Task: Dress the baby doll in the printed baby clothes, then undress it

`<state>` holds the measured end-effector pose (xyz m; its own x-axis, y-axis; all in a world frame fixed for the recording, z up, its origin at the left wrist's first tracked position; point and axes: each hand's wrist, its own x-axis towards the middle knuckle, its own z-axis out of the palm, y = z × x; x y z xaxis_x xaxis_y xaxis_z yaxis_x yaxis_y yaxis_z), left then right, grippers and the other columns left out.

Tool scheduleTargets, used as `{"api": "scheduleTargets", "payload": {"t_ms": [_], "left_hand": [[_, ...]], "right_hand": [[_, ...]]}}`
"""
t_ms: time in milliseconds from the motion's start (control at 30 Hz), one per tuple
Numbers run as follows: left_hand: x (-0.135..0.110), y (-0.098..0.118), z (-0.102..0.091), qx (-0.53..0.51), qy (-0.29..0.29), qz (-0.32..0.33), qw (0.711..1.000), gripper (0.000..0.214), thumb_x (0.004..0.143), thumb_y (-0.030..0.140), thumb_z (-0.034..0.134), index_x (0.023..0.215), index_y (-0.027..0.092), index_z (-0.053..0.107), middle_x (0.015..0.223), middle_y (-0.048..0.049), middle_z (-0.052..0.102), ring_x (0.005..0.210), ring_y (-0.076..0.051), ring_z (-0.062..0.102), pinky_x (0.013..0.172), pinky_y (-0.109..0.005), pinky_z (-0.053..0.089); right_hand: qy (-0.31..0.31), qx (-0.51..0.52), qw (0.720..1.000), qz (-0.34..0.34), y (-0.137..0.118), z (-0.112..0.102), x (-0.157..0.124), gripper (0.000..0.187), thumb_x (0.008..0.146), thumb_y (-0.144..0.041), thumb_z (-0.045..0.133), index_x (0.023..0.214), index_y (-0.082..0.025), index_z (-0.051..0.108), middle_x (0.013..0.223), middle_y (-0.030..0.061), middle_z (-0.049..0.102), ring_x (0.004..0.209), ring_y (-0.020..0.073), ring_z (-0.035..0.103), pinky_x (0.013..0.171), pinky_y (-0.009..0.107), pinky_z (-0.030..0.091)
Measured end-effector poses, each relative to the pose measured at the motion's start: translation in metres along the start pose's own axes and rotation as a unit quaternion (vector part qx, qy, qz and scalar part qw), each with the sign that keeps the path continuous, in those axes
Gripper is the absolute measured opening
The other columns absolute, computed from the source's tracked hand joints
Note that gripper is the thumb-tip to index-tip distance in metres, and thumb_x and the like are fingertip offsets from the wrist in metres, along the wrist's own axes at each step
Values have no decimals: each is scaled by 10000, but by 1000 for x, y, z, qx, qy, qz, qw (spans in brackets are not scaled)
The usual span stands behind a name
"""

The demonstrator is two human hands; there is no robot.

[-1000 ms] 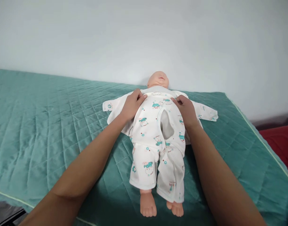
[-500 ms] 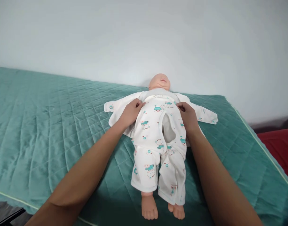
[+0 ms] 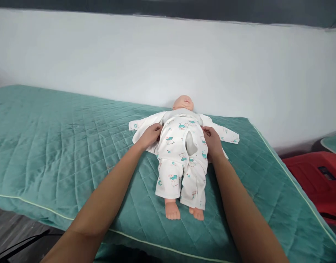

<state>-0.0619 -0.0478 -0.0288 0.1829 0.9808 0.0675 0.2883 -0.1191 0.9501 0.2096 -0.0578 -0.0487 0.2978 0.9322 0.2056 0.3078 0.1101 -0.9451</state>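
Note:
A baby doll (image 3: 183,102) lies on its back, its head toward the wall and bare feet toward me. It wears white open-crotch trousers (image 3: 172,153) printed with teal animals, their top high on its chest. A matching white jacket (image 3: 146,124) is spread open beneath, sleeves out to both sides. My left hand (image 3: 151,135) is closed at the trousers' left side, thumb and fingers pinched on the fabric near the waist. On the opposite side my right hand (image 3: 212,141) pinches the trousers' edge in the same way. Exactly how much cloth sits between the fingers is hidden.
A green quilted cover (image 3: 74,153) with pale piping lies under the doll. Behind it rises a white wall (image 3: 102,54) with a dark band above. A red plastic chair (image 3: 316,175) stands beyond the right edge.
My view has drawn back and tilted up, so the doll looks smaller and the dark band shows. Both hands stay at the trousers' sides, seemingly slightly lower along them.

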Motion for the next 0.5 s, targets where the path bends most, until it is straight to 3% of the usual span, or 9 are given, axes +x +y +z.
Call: {"api": "scheduleTargets", "payload": {"t_ms": [67, 167, 300, 400, 500], "left_hand": [[-5, 1, -5, -40, -46, -19, 998, 74, 791, 217, 545, 855, 187, 566, 751, 12, 598, 693, -138, 532, 639, -256, 420], [-5, 0, -10, -70, -98, -28, 992, 243, 692, 148, 597, 931, 183, 572, 825, 14, 627, 747, -134, 567, 666, -244, 439], [1, -1, -16, -98, -157, -42, 982, 325, 642, 121, 624, 954, 184, 560, 885, 12, 638, 814, -141, 586, 703, -247, 462], [3, -2, -19, -123, -199, -47, 971, 362, 642, 117, 638, 987, 189, 554, 926, 8, 645, 867, -150, 594, 734, -256, 479], [4, -3, -18, -142, -204, -52, 967, 403, 655, 113, 640, 1041, 196, 560, 961, 2, 649, 915, -158, 601, 776, -271, 493]], "right_hand": [[1, 5, 1000, 6, 3, -2, -4, 323, 763, -481, 666, 942, -214, 641, 968, 66, 716, 913, 222, 645, 849, 363, 514], [7, -9, 1000, 12, 1, -7, -7, 304, 746, -447, 674, 933, -210, 639, 943, 69, 717, 888, 218, 647, 833, 358, 516], [10, -123, 992, 40, -8, -16, -8, 232, 749, -425, 644, 791, -197, 640, 807, 46, 696, 812, 208, 623, 747, 322, 485], [-31, -159, 984, 77, -13, -21, -11, 308, 762, -488, 627, 665, -195, 627, 645, 19, 642, 720, 206, 600, 639, 294, 449], [-94, -95, 986, 98, -14, -23, -15, 344, 769, -532, 639, 696, -197, 663, 622, 23, 657, 663, 213, 614, 583, 294, 458]]}}
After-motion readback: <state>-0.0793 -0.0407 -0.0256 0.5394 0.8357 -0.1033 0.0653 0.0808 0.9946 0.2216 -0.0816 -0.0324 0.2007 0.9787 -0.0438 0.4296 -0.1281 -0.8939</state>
